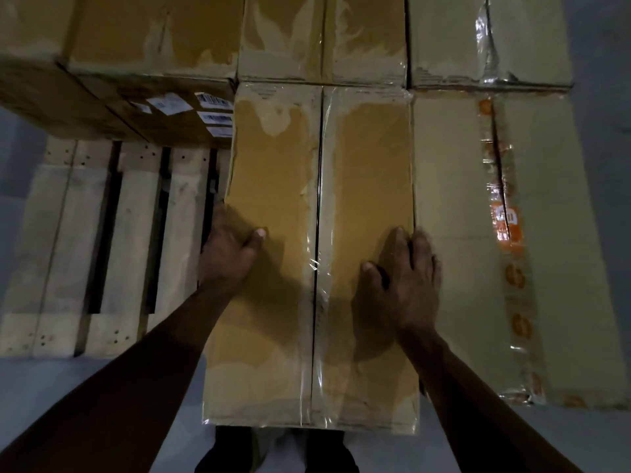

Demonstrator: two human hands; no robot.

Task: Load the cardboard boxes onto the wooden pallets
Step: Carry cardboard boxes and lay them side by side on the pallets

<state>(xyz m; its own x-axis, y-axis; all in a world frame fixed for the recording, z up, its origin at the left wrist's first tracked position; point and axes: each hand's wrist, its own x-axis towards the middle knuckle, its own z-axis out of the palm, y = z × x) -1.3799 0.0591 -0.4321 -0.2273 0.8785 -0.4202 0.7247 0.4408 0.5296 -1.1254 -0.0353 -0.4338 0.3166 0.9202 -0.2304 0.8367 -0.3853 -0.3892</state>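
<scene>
Cardboard box (273, 186) (taped seam), left hand (227, 254) gripping its edge, right hand (406, 278) flat on top, wooden pallet (102, 233) beside

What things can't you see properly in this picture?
All in the head view:
- Left hand fingers: hidden over the box's left side; only the thumb shows.
- White labels on the dark box: print too small and blurred to read.
- Pallet under the boxes: covered by them.
- Orange tape logo: too blurred to read.
- Back boxes: cut off by the top edge.
</scene>
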